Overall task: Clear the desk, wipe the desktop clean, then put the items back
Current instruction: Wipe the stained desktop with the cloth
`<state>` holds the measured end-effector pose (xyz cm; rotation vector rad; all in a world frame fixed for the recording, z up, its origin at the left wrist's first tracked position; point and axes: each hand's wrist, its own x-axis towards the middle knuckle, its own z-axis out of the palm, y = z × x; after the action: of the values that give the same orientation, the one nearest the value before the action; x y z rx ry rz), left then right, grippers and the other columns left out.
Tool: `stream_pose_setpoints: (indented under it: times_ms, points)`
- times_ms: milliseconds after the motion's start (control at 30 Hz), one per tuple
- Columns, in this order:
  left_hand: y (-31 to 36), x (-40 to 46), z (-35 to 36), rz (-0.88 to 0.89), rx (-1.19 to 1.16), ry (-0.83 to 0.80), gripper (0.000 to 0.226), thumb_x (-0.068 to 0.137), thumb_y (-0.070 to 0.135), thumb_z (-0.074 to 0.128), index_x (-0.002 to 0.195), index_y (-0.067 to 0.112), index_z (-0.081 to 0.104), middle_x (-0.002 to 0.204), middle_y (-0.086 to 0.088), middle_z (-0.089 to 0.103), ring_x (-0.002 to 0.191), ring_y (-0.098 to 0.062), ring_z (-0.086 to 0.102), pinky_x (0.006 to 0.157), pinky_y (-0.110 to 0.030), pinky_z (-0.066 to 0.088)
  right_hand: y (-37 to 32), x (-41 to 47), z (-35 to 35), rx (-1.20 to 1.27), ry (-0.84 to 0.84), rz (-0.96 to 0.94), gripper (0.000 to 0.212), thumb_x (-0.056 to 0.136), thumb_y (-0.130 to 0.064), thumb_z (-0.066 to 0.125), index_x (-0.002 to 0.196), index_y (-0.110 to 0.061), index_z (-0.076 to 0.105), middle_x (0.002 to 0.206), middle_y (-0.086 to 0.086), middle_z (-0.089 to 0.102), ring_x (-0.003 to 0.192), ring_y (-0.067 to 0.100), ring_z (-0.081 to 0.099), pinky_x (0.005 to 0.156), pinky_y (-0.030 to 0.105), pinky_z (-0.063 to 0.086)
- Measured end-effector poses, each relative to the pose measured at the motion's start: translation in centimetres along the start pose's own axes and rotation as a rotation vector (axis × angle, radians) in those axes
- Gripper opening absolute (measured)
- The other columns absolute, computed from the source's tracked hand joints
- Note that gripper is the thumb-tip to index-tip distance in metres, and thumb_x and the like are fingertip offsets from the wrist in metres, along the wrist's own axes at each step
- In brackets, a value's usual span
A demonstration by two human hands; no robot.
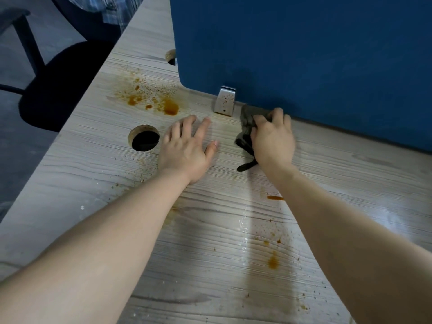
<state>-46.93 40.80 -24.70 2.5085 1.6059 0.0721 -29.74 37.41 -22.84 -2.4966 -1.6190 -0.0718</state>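
The pale wood-grain desktop [210,230] carries orange-brown stains: a large splatter [154,97] at the back left and smaller spots [272,260] toward the front. My right hand [272,139] presses a dark grey cloth [246,127] onto the desk, close against the foot of the blue partition and just right of its metal bracket. My left hand [187,148] lies flat on the desk with fingers spread, holding nothing, between the cable hole and the cloth.
A blue partition [304,54] stands along the back edge, held by a stained metal bracket [225,100]. A round cable hole [144,137] lies left of my left hand, another [171,56] farther back. A dark chair [58,85] stands off the desk's left edge.
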Motion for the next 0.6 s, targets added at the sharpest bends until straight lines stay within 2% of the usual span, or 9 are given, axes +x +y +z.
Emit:
stream_pose_setpoints:
  times_ms: [100, 167, 233, 300, 400, 500, 600]
  points:
    - [0.0, 0.0, 0.0, -0.002, -0.006, 0.001, 0.062, 0.096, 0.058, 0.016, 0.15, 0.029, 0.01, 0.153, -0.003, 0.014, 0.138, -0.025, 0.014, 0.114, -0.041, 0.012, -0.5, 0.1, -0.9, -0.039, -0.045, -0.061, 0.026, 0.092, -0.01, 0.048, 0.113, -0.012, 0.063, 0.117, 0.014, 0.047, 0.107, 0.033, 0.045, 0.067, 0.033, 0.037]
    - [0.0, -0.1, -0.1, -0.003, -0.009, 0.001, 0.062, 0.096, 0.058, 0.016, 0.15, 0.029, 0.01, 0.153, -0.003, 0.014, 0.138, -0.025, 0.014, 0.114, -0.04, 0.012, -0.2, -0.4, -1.8, 0.034, -0.102, -0.095, 0.03, 0.092, -0.013, 0.05, 0.119, -0.017, 0.063, 0.116, 0.012, 0.05, 0.105, 0.033, 0.049, 0.074, 0.034, 0.04]
    - [0.0, -0.1, -0.1, -0.004, -0.014, -0.003, 0.062, 0.096, 0.058, 0.016, 0.151, 0.029, 0.009, 0.153, -0.003, 0.014, 0.138, -0.025, 0.013, 0.115, -0.04, 0.011, 0.0, -1.0, -2.7, 0.132, -0.126, -0.081, 0.034, 0.093, -0.017, 0.05, 0.126, -0.02, 0.06, 0.117, 0.01, 0.051, 0.105, 0.031, 0.051, 0.073, 0.031, 0.037]
    - [0.1, -0.1, -0.1, -0.009, -0.014, -0.002, 0.062, 0.096, 0.058, 0.016, 0.151, 0.03, 0.008, 0.153, -0.003, 0.013, 0.139, -0.025, 0.013, 0.115, -0.04, 0.011, -0.3, -1.4, -3.5, 0.217, -0.055, -0.078, 0.035, 0.093, -0.018, 0.051, 0.127, -0.02, 0.059, 0.115, 0.008, 0.053, 0.102, 0.03, 0.053, 0.072, 0.028, 0.036]
    - [0.1, -0.1, -0.1, -0.009, -0.003, 0.001, 0.061, 0.096, 0.056, 0.017, 0.15, 0.03, 0.009, 0.155, -0.002, 0.012, 0.141, -0.024, 0.01, 0.115, -0.039, 0.01, -2.5, -1.0, -4.1, 0.351, 0.12, -0.177, 0.031, 0.09, -0.018, 0.054, 0.12, -0.018, 0.064, 0.109, 0.007, 0.055, 0.096, 0.029, 0.054, 0.072, 0.034, 0.046]
    - [0.2, 0.0, -0.1, -0.02, -0.013, -0.002, 0.062, 0.096, 0.055, 0.018, 0.15, 0.026, 0.012, 0.156, -0.002, 0.012, 0.142, -0.024, 0.008, 0.115, -0.038, 0.008, -5.1, 0.8, -3.5, 0.232, 0.145, -0.254, 0.031, 0.09, -0.018, 0.054, 0.12, -0.02, 0.061, 0.115, 0.008, 0.05, 0.098, 0.028, 0.05, 0.065, 0.036, 0.047]
    - [0.3, 0.0, 0.0, -0.022, -0.027, 0.021, 0.062, 0.095, 0.056, 0.02, 0.151, 0.029, 0.012, 0.155, -0.002, 0.014, 0.141, -0.023, 0.01, 0.115, -0.037, 0.008, -5.7, 1.9, -2.1, 0.089, 0.143, -0.284, 0.033, 0.085, -0.009, 0.057, 0.117, -0.017, 0.06, 0.119, 0.015, 0.048, 0.09, 0.031, 0.051, 0.053, 0.034, 0.046]
